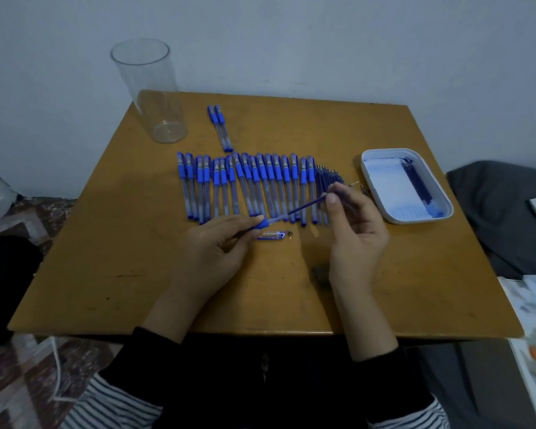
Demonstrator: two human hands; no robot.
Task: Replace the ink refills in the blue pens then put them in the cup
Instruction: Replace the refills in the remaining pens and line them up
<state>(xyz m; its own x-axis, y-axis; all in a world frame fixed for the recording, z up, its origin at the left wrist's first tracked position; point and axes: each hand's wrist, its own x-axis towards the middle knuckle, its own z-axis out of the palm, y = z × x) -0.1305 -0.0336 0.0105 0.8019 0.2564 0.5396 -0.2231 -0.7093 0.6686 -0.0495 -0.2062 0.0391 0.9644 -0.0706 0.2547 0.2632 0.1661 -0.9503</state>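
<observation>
**Refill meeting barrel.** Your left hand (pixel 220 246) gripped a pen barrel (pixel 274 219) near its blue grip, fingers curled round it, just above the table (pixel 136 258). Your right hand (pixel 356 230) pinched a dark blue refill (pixel 307 205) between thumb and fingertips. The refill's lower end met the barrel's open end, and how far it sat inside could not be told. A pen cap (pixel 271 235) and a small tip piece (pixel 290 233) lay on the table just below the barrel. Beyond your hands lay a row of blue pens (pixel 245 184), with loose refills (pixel 327 181) beside its right end. Two more pens (pixel 219 126) lay apart, farther back. A white tray (pixel 387 187) to the right held dark refills (pixel 418 184). The clear cup (pixel 149 88) stood upright at the far left corner.
</observation>
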